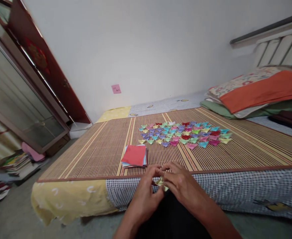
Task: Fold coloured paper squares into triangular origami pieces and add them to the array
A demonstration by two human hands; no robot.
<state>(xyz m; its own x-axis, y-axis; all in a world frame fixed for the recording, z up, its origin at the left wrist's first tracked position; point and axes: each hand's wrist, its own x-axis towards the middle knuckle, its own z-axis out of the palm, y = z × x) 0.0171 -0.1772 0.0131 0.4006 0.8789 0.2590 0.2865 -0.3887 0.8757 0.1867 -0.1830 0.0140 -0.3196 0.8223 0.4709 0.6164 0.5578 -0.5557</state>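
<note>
Between my two hands, just in front of the bed's edge, is a small piece of pale yellow folded paper point(160, 182). My left hand point(147, 189) pinches it from the left, thumb below and fingers curled above. From the right, my right hand point(179, 181) grips it with bent fingers, which cover much of the paper. Beyond my left hand lies a stack of square coloured paper point(135, 155), a red sheet on top. Farther back, several rows of small folded paper pieces point(185, 137) in many colours are spread over the striped mat point(101, 149).
The mat covers a bed with a checked and yellow sheet point(71, 196). Pillows point(262, 93) and folded bedding lie at the right, by a radiator point(282, 49). A pink note point(116, 89) is on the wall. Books point(18, 162) lie on the left, near a glass-panelled door.
</note>
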